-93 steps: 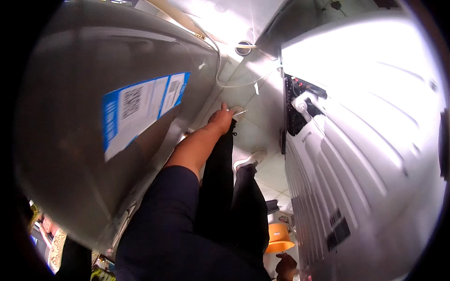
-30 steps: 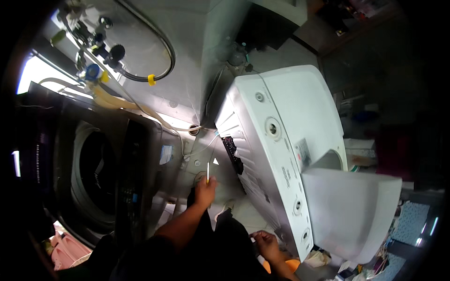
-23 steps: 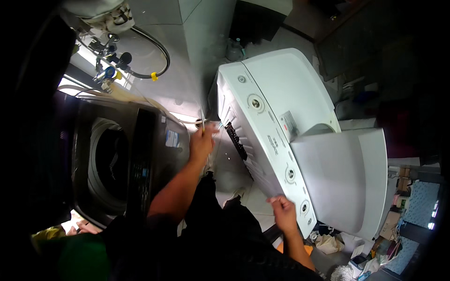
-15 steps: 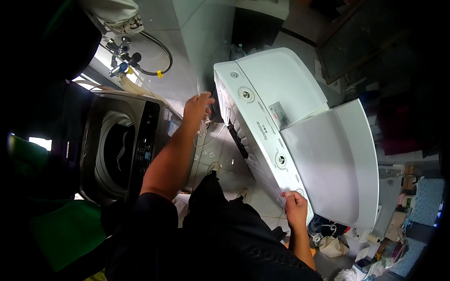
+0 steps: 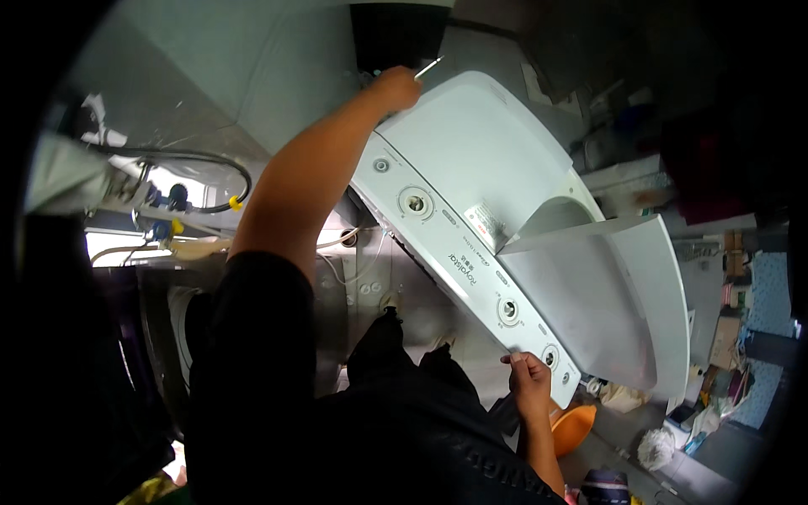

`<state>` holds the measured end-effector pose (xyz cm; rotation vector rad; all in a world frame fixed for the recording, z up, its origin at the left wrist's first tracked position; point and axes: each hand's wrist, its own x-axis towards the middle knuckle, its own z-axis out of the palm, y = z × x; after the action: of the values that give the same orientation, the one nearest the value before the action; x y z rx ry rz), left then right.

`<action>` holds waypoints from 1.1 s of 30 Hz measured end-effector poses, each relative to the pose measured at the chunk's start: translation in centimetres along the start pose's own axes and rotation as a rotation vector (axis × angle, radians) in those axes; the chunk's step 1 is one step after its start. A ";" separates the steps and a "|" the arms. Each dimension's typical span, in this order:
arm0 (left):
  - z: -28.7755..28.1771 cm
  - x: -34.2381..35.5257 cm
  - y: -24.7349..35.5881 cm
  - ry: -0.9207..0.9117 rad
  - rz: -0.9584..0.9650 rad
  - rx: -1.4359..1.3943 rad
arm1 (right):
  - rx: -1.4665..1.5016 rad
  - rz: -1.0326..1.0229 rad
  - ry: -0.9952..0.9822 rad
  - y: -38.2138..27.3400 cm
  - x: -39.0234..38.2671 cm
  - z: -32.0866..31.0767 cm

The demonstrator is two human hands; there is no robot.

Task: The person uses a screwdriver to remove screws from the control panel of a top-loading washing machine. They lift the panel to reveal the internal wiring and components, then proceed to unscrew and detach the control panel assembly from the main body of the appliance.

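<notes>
Washer point(image 5: 461, 244): white, slanting in front of us, dial panel along the side nearest us; if we lean hard on one end, it might shift on the tiles.
Screwdriver point(image 5: 429, 68): so we read this thin, pale tool; at the washer's far end, tip pointing away from us. A careless sweep could scratch the white top.
Left hand point(image 5: 397, 87): wrapped round the tool, arm stretched past the washer's far corner; overreaching could cost us balance or loosen the grip. Whether it brushes the corner, we cannot tell.
Right hand point(image 5: 530, 380): fingers drawn in narrow at the washer's near end, beside the last dial point(image 5: 550, 357); we cannot tell if they pinch anything. Any small part there could drop out of sight.
Lid point(image 5: 598, 316): standing open on the washer's near half; a bump could swing it onto our fingers.
Cord point(image 5: 364, 275): looped on the floor on our side of the washer, near our shoe point(image 5: 390, 300); a step could snag it.
Basin point(image 5: 574, 431): orange, just beside the washer's near end; stepping back that way, we might kick it.
</notes>
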<state>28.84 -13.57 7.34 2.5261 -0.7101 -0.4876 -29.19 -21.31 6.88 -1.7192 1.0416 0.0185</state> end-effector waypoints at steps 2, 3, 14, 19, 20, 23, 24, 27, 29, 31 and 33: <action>3.1 5.3 -2.6 0.026 0.124 0.217 | 0.002 -0.007 0.000 -0.9 0.3 1.4; 3.4 5.7 -0.6 -0.076 0.067 0.200 | 0.058 0.029 0.012 -3.3 0.1 1.9; 4.2 9.7 -1.1 -0.040 -0.033 -0.254 | 0.143 0.181 -0.028 -8.6 0.9 4.5; 1.0 6.4 0.9 -0.109 -0.109 -0.644 | 0.105 0.152 -0.042 -10.7 1.7 4.9; 0.2 5.8 0.9 -0.138 -0.119 -0.675 | 0.085 0.156 -0.049 -10.9 1.9 4.8; -2.2 2.5 0.9 -0.022 -0.030 -0.958 | 0.107 0.118 -0.020 -12.1 2.5 5.0; -3.3 0.7 2.0 0.005 -0.051 -1.040 | 0.119 0.099 -0.020 -12.2 2.6 5.0; -6.1 -2.0 1.4 0.000 0.048 -1.361 | 0.063 0.078 -0.029 -13.0 3.2 5.0; -7.3 -3.1 1.3 0.033 0.087 -1.126 | 0.128 0.046 -0.045 -13.1 3.6 5.3; -7.0 -3.8 0.1 0.148 0.129 -0.976 | 0.169 0.005 -0.067 -13.5 3.9 5.5; -7.1 -4.5 -0.5 0.198 0.124 -0.851 | 0.154 -0.010 -0.066 -13.1 3.9 5.5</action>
<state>28.56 -8.29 13.87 1.6906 -0.4442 -0.3786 -15.86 -18.91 12.72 -1.5740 0.9613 -0.0108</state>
